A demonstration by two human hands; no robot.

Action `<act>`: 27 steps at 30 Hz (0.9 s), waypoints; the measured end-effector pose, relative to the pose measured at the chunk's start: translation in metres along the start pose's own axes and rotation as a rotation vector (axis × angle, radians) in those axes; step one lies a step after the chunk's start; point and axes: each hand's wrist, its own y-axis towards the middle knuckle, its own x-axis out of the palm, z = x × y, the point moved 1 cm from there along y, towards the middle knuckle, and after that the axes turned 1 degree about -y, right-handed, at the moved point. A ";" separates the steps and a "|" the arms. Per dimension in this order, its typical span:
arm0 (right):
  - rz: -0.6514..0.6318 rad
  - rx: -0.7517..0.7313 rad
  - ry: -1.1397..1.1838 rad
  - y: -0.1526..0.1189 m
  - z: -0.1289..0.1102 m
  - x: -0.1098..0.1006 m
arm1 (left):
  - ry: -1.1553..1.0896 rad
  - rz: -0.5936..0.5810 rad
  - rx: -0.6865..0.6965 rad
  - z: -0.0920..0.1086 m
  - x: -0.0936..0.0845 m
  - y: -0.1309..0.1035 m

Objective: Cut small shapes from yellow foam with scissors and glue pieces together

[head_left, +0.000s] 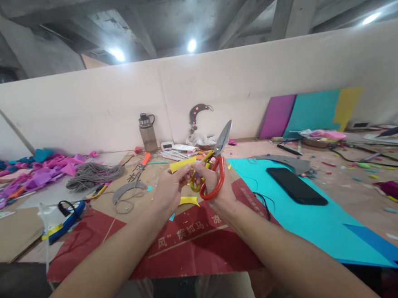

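My left hand (pixel 170 187) pinches a small yellow strip (pixel 183 163) above the red and brown cardboard. Close beside it on the right, my right hand (pixel 218 184) has its fingers around large red-handled scissors (pixel 222 177), whose blades point up and away. Small scissors with yellow handles (pixel 196 182) are also in the right hand, partly hidden by its fingers. Below the hands, a curved yellow scrap (pixel 189 201) lies on the cardboard (pixel 123 240).
A black phone (pixel 296 186) rests on turquoise sheets (pixel 313 222) at the right. Grey cord (pixel 93 174), a hot glue gun (pixel 63 222) and a grey crescent (pixel 128 190) lie left. A bottle (pixel 148 133) stands at the back.
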 end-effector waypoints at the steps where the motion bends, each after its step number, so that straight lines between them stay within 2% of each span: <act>1: -0.010 -0.004 -0.028 0.001 -0.001 -0.001 | -0.003 0.001 -0.001 0.000 0.000 0.001; 4: -0.042 -0.007 -0.097 0.003 -0.006 -0.001 | -0.019 0.011 -0.006 0.004 0.001 0.004; 10: -0.142 0.041 -0.042 -0.001 -0.018 0.005 | -0.060 0.040 -0.002 0.021 0.002 0.010; 15: -0.312 0.011 -0.161 -0.010 -0.006 0.009 | -0.152 0.094 -0.013 0.034 0.002 0.015; 18: -0.362 -0.007 -0.287 -0.016 0.002 0.008 | -0.202 0.138 -0.019 0.040 0.001 0.016; 23: -0.423 -0.027 -0.436 -0.022 -0.003 0.007 | -0.273 0.176 0.026 0.040 -0.006 0.013; 27: -0.471 0.016 -0.413 -0.029 -0.008 0.011 | -0.307 0.142 0.018 0.032 -0.008 0.011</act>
